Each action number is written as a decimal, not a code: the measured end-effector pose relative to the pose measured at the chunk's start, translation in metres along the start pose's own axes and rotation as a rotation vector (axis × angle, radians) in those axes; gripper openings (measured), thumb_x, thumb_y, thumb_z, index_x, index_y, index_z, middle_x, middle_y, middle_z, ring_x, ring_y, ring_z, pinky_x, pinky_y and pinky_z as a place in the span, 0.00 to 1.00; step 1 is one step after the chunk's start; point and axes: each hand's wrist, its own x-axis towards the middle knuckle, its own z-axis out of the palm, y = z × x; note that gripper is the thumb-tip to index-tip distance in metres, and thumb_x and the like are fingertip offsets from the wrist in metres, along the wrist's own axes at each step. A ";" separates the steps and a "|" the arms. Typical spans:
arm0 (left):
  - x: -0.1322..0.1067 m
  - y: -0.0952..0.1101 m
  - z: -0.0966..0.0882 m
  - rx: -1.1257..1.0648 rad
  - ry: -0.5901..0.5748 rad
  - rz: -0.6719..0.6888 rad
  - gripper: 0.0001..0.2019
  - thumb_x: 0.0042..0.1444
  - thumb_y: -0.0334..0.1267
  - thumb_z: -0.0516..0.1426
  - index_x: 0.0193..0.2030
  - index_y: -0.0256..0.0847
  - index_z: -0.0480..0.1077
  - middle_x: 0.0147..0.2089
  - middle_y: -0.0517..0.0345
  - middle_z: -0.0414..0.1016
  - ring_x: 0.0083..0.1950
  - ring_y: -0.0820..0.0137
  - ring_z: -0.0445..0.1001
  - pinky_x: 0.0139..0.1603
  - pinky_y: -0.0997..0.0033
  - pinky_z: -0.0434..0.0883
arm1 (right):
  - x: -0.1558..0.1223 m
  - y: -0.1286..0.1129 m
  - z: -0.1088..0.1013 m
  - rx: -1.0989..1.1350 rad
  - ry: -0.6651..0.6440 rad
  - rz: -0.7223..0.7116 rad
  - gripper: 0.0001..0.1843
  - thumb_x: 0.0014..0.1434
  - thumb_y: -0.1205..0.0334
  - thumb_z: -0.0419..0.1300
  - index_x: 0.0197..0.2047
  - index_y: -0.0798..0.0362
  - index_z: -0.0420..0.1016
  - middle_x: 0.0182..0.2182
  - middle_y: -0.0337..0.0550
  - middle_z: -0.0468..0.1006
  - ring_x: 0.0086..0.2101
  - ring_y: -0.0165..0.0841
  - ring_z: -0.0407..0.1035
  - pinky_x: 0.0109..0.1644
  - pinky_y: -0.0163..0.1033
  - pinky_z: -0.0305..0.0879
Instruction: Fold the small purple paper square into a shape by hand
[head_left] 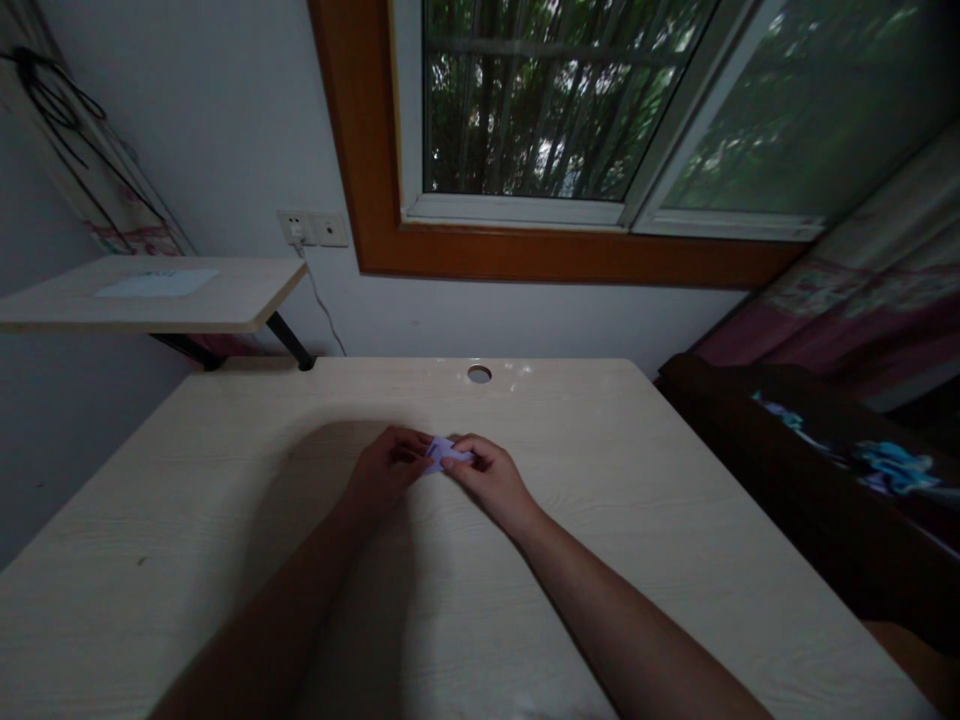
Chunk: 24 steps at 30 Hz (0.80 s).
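Between my two hands is a small piece of folded purple paper (pixel 441 453), just above or on the pale wood-grain table (pixel 480 590). My left hand (pixel 384 468) pinches its left side between thumb and fingers. On the other side, my right hand (pixel 491 475) grips the paper's right end, thumb toward me and fingers behind. The fingers cover part of the paper, so its full folded shape is hidden. I cannot tell whether the paper touches the tabletop.
A raised shelf (pixel 255 300) on black legs stands at the table's back left, with a white sheet (pixel 157 283) on it. Near the back edge is a round cable hole (pixel 479 374). Dark furniture with blue cloth (pixel 896 466) lies beyond the right edge.
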 end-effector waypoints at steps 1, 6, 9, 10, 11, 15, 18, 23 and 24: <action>0.000 0.000 0.000 0.023 0.001 -0.001 0.13 0.50 0.41 0.66 0.38 0.38 0.71 0.44 0.50 0.79 0.40 0.68 0.77 0.42 0.68 0.74 | 0.000 0.001 0.000 0.005 0.001 0.023 0.15 0.51 0.50 0.68 0.31 0.52 0.73 0.29 0.39 0.75 0.27 0.29 0.65 0.30 0.34 0.61; -0.001 -0.002 0.000 0.021 -0.015 -0.036 0.16 0.51 0.39 0.65 0.46 0.39 0.70 0.43 0.52 0.78 0.36 0.72 0.75 0.35 0.73 0.72 | -0.001 0.002 0.001 -0.003 -0.011 0.049 0.14 0.51 0.52 0.68 0.34 0.51 0.71 0.24 0.34 0.70 0.24 0.27 0.60 0.27 0.32 0.55; -0.001 -0.003 0.000 0.017 -0.033 -0.031 0.17 0.52 0.38 0.64 0.47 0.39 0.70 0.44 0.52 0.77 0.34 0.73 0.74 0.33 0.74 0.72 | -0.001 0.001 0.001 -0.009 -0.013 0.031 0.14 0.52 0.54 0.68 0.36 0.51 0.71 0.25 0.33 0.71 0.24 0.27 0.60 0.28 0.32 0.55; 0.000 -0.003 -0.001 0.030 -0.039 -0.027 0.16 0.52 0.39 0.64 0.47 0.39 0.70 0.42 0.53 0.77 0.34 0.73 0.74 0.33 0.74 0.72 | -0.001 0.000 0.001 -0.006 -0.009 0.028 0.14 0.52 0.54 0.68 0.36 0.51 0.70 0.25 0.34 0.72 0.24 0.27 0.61 0.28 0.32 0.56; 0.000 -0.003 -0.001 0.049 -0.044 -0.026 0.15 0.52 0.39 0.64 0.46 0.39 0.71 0.40 0.54 0.77 0.34 0.72 0.74 0.33 0.74 0.72 | -0.001 0.000 0.001 -0.002 -0.006 0.026 0.14 0.51 0.55 0.68 0.37 0.50 0.70 0.26 0.34 0.72 0.24 0.27 0.61 0.28 0.32 0.56; 0.000 -0.001 -0.002 0.127 -0.048 -0.024 0.13 0.52 0.39 0.63 0.44 0.40 0.74 0.35 0.56 0.76 0.34 0.71 0.74 0.34 0.74 0.72 | -0.001 -0.002 0.001 0.013 -0.017 0.033 0.15 0.51 0.54 0.68 0.37 0.50 0.69 0.26 0.34 0.74 0.24 0.27 0.63 0.28 0.32 0.58; 0.000 0.001 -0.002 0.141 -0.055 -0.036 0.14 0.52 0.40 0.63 0.45 0.40 0.75 0.35 0.56 0.77 0.34 0.71 0.74 0.34 0.75 0.72 | -0.002 -0.003 0.002 0.026 -0.023 0.041 0.15 0.52 0.54 0.67 0.37 0.50 0.69 0.26 0.35 0.75 0.24 0.28 0.65 0.29 0.33 0.60; 0.000 0.004 -0.001 0.139 -0.058 -0.037 0.12 0.52 0.41 0.63 0.43 0.39 0.76 0.34 0.56 0.77 0.34 0.71 0.74 0.34 0.75 0.71 | -0.003 -0.001 0.001 0.016 -0.040 0.043 0.14 0.53 0.52 0.67 0.36 0.50 0.69 0.25 0.35 0.76 0.25 0.29 0.67 0.29 0.33 0.62; 0.000 0.004 -0.001 0.143 -0.058 -0.036 0.12 0.52 0.41 0.63 0.42 0.39 0.76 0.33 0.56 0.77 0.33 0.71 0.74 0.33 0.75 0.71 | -0.003 0.000 0.001 0.014 -0.044 0.043 0.14 0.54 0.51 0.66 0.35 0.50 0.70 0.25 0.36 0.76 0.25 0.29 0.68 0.29 0.33 0.63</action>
